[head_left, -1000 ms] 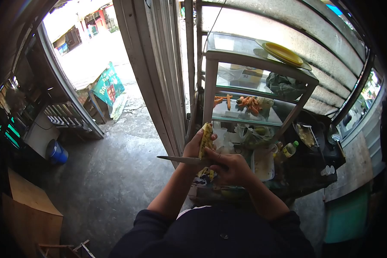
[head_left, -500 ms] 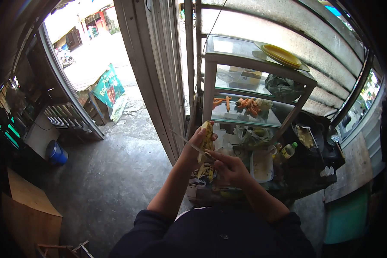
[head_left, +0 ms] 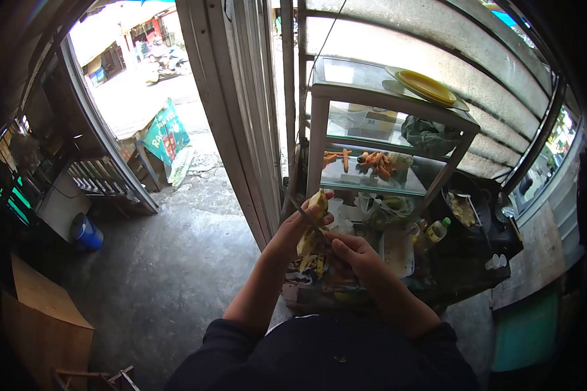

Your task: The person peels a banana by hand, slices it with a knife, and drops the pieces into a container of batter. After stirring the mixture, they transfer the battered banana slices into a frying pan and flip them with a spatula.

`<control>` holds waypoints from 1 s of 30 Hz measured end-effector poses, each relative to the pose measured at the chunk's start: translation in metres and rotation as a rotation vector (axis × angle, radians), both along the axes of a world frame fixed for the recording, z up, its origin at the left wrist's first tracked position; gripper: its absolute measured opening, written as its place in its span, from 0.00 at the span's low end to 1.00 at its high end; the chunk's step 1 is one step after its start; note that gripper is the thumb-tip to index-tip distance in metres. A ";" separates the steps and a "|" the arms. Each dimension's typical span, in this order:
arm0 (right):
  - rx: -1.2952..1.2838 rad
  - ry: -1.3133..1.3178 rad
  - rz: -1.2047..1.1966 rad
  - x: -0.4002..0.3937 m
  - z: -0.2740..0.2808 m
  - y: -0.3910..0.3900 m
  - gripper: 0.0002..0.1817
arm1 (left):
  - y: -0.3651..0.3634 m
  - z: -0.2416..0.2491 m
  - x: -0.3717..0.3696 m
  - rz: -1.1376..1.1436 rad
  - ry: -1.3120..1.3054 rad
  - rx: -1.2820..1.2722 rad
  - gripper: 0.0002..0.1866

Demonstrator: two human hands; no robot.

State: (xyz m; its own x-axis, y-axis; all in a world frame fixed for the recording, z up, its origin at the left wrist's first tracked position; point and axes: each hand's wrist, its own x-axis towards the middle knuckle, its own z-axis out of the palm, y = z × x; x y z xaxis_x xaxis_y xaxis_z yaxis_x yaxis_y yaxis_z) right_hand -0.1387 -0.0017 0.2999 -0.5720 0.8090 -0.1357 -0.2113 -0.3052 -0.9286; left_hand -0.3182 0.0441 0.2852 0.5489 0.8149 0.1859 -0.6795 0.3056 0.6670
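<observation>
My left hand [head_left: 296, 225] is wrapped round a pale yellow, partly peeled fruit [head_left: 306, 244] whose exact kind I cannot make out. My right hand [head_left: 353, 251] grips a knife [head_left: 312, 223]. Its long thin blade lies across the fruit, slanting up to the left past my left fingers. Below both hands, yellow peelings [head_left: 312, 263] are heaped on the near left end of the counter. A pale plastic tub [head_left: 398, 255] stands just right of my right hand.
A glass display case [head_left: 388, 140] with orange-brown food pieces [head_left: 377, 163] stands behind my hands. A bottle with a green cap [head_left: 436, 233] and a dark pan [head_left: 462, 210] are to the right. At left stands a blue bucket [head_left: 87, 232].
The knife has come up across the fruit, its blade now steeper. The fruit has tipped and moved slightly lower. A motorcycle has come into view on the street.
</observation>
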 end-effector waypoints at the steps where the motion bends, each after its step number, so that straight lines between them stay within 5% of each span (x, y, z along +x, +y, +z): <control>1: 0.059 -0.027 0.021 0.001 -0.002 0.002 0.25 | -0.001 0.001 0.000 -0.006 -0.004 -0.020 0.27; 2: 0.058 -0.027 0.021 0.001 -0.006 0.004 0.25 | -0.002 0.001 0.000 -0.013 -0.007 -0.041 0.26; 4: 0.648 -0.281 -0.065 -0.002 -0.010 0.007 0.27 | 0.003 -0.007 0.002 0.016 -0.048 -0.082 0.26; 7: 0.718 -0.414 0.062 0.001 0.011 0.002 0.30 | 0.006 -0.011 0.004 0.039 -0.128 -0.117 0.26; 10: 0.869 -0.391 -0.052 -0.007 -0.001 0.004 0.32 | 0.005 -0.008 0.007 0.072 -0.148 -0.125 0.26; 30: 1.094 -0.605 -0.232 -0.012 0.007 0.007 0.28 | 0.003 -0.004 0.004 0.317 0.071 0.063 0.25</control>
